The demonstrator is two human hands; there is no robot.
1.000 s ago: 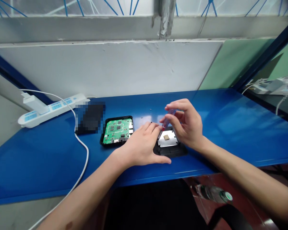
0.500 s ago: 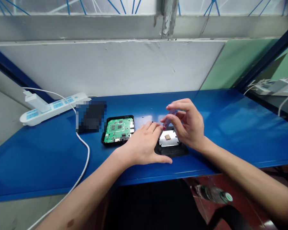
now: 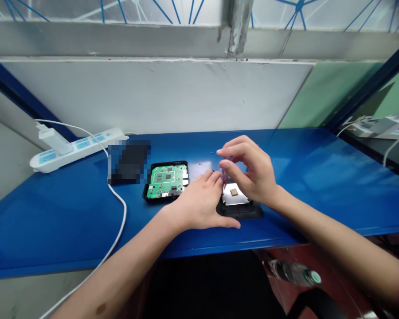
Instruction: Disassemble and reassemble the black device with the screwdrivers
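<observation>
A black plastic cover (image 3: 246, 212) lies on the blue table, with a silver metal plate (image 3: 241, 198) on it and a small tan pad (image 3: 234, 192) near the plate's middle. My left hand (image 3: 202, 199) rests flat along the cover's left side, fingers stretched out and thumb apart. Above the cover's far left corner, my right hand (image 3: 249, 166) pinches a screwdriver with a clear purplish handle (image 3: 224, 173), its tip near my left fingertips. The fingers hide most of the screwdriver. To the left sits an open black case (image 3: 146, 198) holding a green circuit board (image 3: 164, 179).
A dark, blurred-out flat object (image 3: 129, 161) lies left of the case. Behind it is a white power strip (image 3: 83, 144) with a charger (image 3: 55, 141) and white cable (image 3: 123, 217). Tiny dark bits lie beyond my left hand. A plastic bottle (image 3: 295, 273) is below the table edge.
My right hand has shifted left and turned, and the screwdriver handle now stands more upright. My left hand keeps its place on the cover. The whole view has shifted slightly.
</observation>
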